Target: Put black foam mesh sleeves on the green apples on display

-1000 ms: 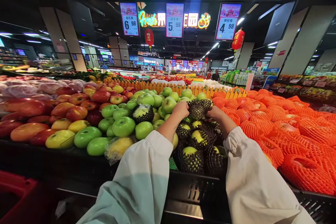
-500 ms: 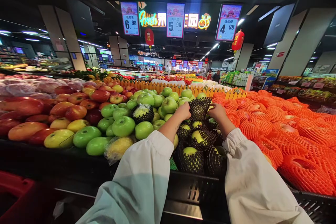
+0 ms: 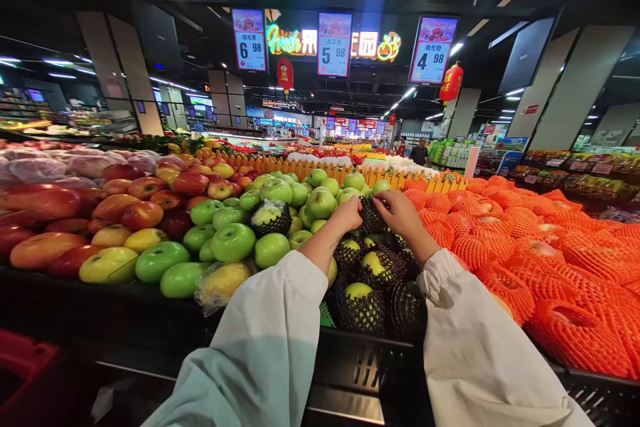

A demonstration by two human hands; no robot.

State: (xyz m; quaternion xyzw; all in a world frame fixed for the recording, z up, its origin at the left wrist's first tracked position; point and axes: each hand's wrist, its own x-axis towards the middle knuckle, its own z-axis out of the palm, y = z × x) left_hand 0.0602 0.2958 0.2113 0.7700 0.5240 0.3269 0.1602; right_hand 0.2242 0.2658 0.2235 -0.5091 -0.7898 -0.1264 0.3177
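Note:
My left hand (image 3: 349, 215) is closed, its fingertips pinching the left edge of a black foam fruit net (image 3: 371, 216). From the other side my right hand (image 3: 400, 212) grips the same net, with thumb and fingers together at its upper right. Whether a fruit is inside this net cannot be made out. Just below both hands lie several green apples in black nets (image 3: 376, 265), piled at the front of the display. Bare green apples (image 3: 233, 242) are heaped to the left of my left wrist, one of them in a black net (image 3: 271, 217).
Fruit in orange foam nets (image 3: 540, 253) fills the right side. Red apples (image 3: 143, 215) are piled at left, and a plastic-wrapped yellow fruit (image 3: 223, 285) sits near the front edge. A low yellow picket fence (image 3: 400, 179) runs behind. Price screens (image 3: 335, 45) hang overhead. A person (image 3: 419, 152) stands far back.
My right hand has moved left and closed on the net's upper right. The net has come down lower between my hands. My left hand has barely moved.

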